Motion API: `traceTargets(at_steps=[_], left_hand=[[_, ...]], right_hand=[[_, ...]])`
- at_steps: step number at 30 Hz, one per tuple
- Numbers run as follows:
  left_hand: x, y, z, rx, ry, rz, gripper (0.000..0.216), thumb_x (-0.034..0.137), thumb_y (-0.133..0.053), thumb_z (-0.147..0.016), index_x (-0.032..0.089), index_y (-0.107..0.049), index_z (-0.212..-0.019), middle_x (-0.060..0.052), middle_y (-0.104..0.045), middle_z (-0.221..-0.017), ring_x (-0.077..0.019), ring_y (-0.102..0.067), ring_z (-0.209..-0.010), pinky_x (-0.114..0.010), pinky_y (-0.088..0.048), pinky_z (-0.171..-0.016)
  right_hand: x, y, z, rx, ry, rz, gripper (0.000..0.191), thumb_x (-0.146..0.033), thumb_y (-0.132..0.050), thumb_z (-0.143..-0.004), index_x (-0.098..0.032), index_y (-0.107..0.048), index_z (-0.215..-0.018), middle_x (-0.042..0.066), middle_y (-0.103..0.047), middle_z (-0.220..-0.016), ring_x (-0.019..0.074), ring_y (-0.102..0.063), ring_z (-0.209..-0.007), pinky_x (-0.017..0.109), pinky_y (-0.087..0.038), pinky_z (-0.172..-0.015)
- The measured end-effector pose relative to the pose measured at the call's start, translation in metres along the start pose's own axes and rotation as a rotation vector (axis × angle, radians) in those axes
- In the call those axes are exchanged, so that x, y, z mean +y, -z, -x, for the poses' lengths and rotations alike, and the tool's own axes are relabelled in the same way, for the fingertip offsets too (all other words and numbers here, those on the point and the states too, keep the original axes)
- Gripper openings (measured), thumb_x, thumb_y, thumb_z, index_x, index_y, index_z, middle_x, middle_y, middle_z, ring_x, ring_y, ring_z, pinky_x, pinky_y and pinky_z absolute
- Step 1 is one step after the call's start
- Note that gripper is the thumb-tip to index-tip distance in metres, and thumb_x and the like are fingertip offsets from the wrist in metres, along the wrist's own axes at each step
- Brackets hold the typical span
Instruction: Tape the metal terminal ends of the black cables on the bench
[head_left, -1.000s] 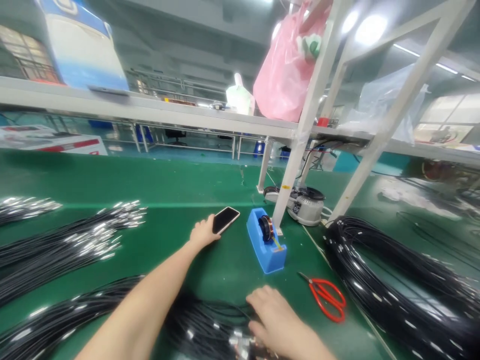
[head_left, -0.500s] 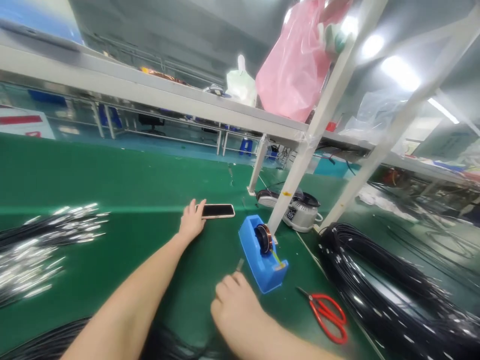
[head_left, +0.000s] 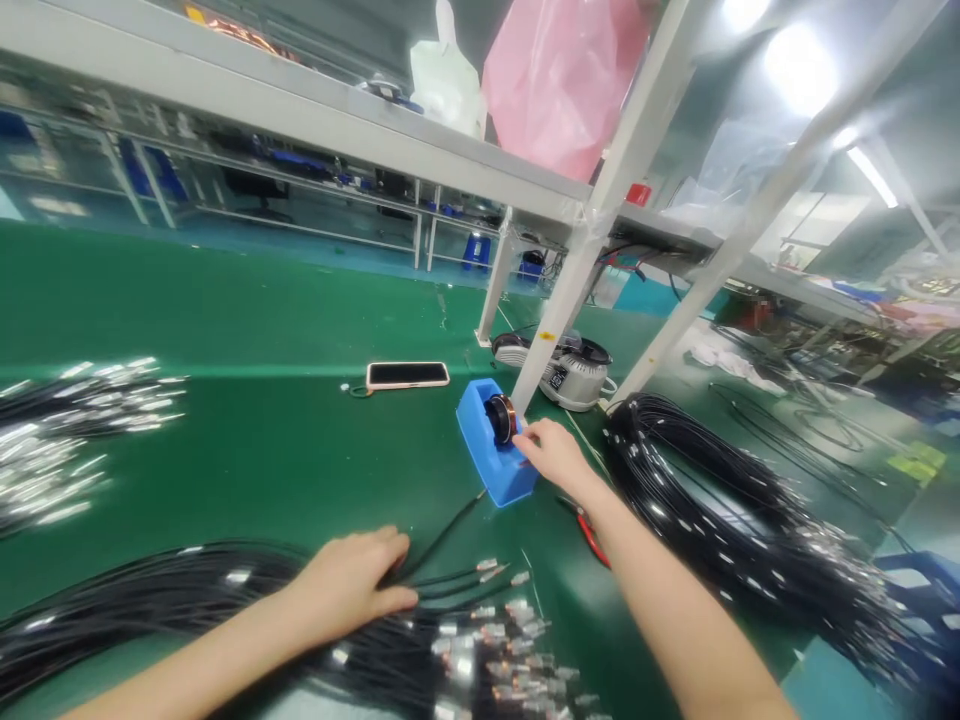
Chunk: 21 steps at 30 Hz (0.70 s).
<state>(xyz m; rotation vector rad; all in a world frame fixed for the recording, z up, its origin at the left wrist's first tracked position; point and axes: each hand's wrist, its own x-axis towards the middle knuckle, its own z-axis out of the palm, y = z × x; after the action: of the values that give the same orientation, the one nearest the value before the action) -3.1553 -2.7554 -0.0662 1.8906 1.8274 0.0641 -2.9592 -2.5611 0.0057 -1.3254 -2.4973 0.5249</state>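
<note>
My left hand lies over a bundle of black cables, its fingers curled around one black cable that sticks out past the fingertips. Metal-tipped cable ends spread out below and right of it. At the blue tape dispenser, my right hand pinches at the tape in front of the roll; the fingers hide the tape's end. Red-handled scissors lie partly under my right forearm. A phone rests face up farther back on the green table.
A white post rises behind the dispenser, next to a grey round machine. A big coil of black cables lies to the right. More metal-tipped cables lie at left. A shelf crosses overhead, bearing a pink bag.
My left hand has left the phone and come down onto the cables. My right hand has moved up from the table to the tape dispenser. The view has shifted downward.
</note>
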Motion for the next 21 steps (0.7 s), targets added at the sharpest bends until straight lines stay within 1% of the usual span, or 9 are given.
traceTargets(at_steps=[3, 5, 8, 9, 11, 13, 14, 18, 21], left_hand=[[0.005, -0.008, -0.01, 0.067, 0.021, -0.02, 0.016, 0.03, -0.04, -0.085, 0.019, -0.05, -0.078, -0.003, -0.058, -0.088, -0.0236, -0.055, -0.084, -0.033, -0.036, -0.068], [-0.002, -0.002, -0.019, 0.158, 0.107, 0.04, 0.018, 0.028, -0.039, -0.085, 0.018, -0.049, -0.073, -0.003, -0.059, -0.083, -0.0224, -0.054, -0.083, -0.032, -0.035, -0.069], [-0.022, 0.013, -0.035, 0.334, 0.329, 0.171, 0.026, 0.035, -0.037, -0.087, 0.017, -0.043, -0.068, -0.003, -0.057, -0.074, -0.0196, -0.054, -0.075, -0.028, -0.034, -0.064], [-0.028, 0.016, -0.04, 0.353, 0.391, 0.203, 0.029, 0.037, -0.036, -0.087, 0.016, -0.04, -0.068, -0.003, -0.056, -0.071, -0.0185, -0.054, -0.07, -0.027, -0.035, -0.061], [-0.035, 0.016, -0.049, 0.311, 0.454, 0.241, 0.029, 0.039, -0.036, -0.087, 0.016, -0.039, -0.07, -0.003, -0.054, -0.064, -0.017, -0.054, -0.058, -0.025, -0.035, -0.054], [-0.034, 0.012, -0.055, 0.256, 0.453, 0.244, 0.023, 0.036, -0.042, -0.084, 0.016, -0.041, -0.073, -0.003, -0.055, -0.062, -0.0173, -0.055, -0.053, -0.025, -0.037, -0.052], [-0.03, 0.009, -0.055, 0.253, 0.436, 0.217, 0.019, 0.034, -0.046, -0.082, 0.016, -0.043, -0.077, -0.004, -0.056, -0.066, -0.0192, -0.057, -0.058, -0.026, -0.038, -0.054], [-0.001, 0.005, -0.046, 0.361, 0.375, 0.027, 0.023, 0.028, -0.049, -0.081, 0.017, -0.044, -0.1, -0.011, -0.054, -0.102, -0.0303, -0.055, -0.089, -0.037, -0.042, -0.067], [0.028, 0.006, -0.037, 0.409, 0.26, -0.08, 0.024, 0.025, -0.045, -0.084, 0.019, -0.043, -0.107, -0.009, -0.049, -0.11, -0.0274, -0.049, -0.101, -0.037, -0.043, -0.071]], right_hand=[[0.015, -0.003, 0.002, -0.131, -0.123, -0.207, 0.027, -0.03, -0.052, -0.078, -0.014, -0.06, -0.058, 0.005, -0.06, -0.067, 0.0144, -0.048, -0.063, 0.027, -0.032, -0.061], [0.021, -0.01, 0.004, -0.103, -0.174, -0.312, 0.024, -0.029, -0.053, -0.076, -0.012, -0.061, -0.062, 0.004, -0.061, -0.068, 0.0125, -0.048, -0.06, 0.025, -0.032, -0.059], [0.026, -0.017, 0.007, -0.061, -0.255, -0.499, 0.021, -0.029, -0.055, -0.072, -0.009, -0.062, -0.068, 0.005, -0.062, -0.071, 0.011, -0.049, -0.06, 0.023, -0.034, -0.059], [0.026, -0.017, 0.008, -0.055, -0.272, -0.558, 0.021, -0.029, -0.056, -0.07, -0.009, -0.062, -0.07, 0.005, -0.062, -0.071, 0.0106, -0.05, -0.061, 0.023, -0.034, -0.06], [0.027, -0.017, 0.01, -0.042, -0.292, -0.657, 0.022, -0.029, -0.058, -0.067, -0.008, -0.062, -0.071, 0.005, -0.062, -0.072, 0.0104, -0.051, -0.063, 0.023, -0.035, -0.062], [0.026, -0.015, 0.01, -0.017, -0.3, -0.724, 0.024, -0.031, -0.058, -0.066, -0.008, -0.062, -0.072, 0.005, -0.063, -0.072, 0.0108, -0.051, -0.064, 0.023, -0.035, -0.063], [0.025, -0.013, 0.011, -0.002, -0.298, -0.748, 0.025, -0.032, -0.057, -0.066, -0.009, -0.062, -0.073, 0.005, -0.063, -0.073, 0.011, -0.052, -0.065, 0.023, -0.035, -0.063], [0.023, -0.006, 0.014, 0.02, -0.272, -0.759, 0.022, -0.031, -0.059, -0.063, -0.01, -0.062, -0.064, 0.004, -0.061, -0.067, 0.0121, -0.051, -0.065, 0.024, -0.034, -0.064], [0.024, -0.004, 0.02, 0.009, -0.275, -0.721, 0.018, -0.026, -0.061, -0.061, -0.01, -0.061, -0.055, 0.002, -0.056, -0.056, 0.0107, -0.045, -0.058, 0.025, -0.03, -0.06]])
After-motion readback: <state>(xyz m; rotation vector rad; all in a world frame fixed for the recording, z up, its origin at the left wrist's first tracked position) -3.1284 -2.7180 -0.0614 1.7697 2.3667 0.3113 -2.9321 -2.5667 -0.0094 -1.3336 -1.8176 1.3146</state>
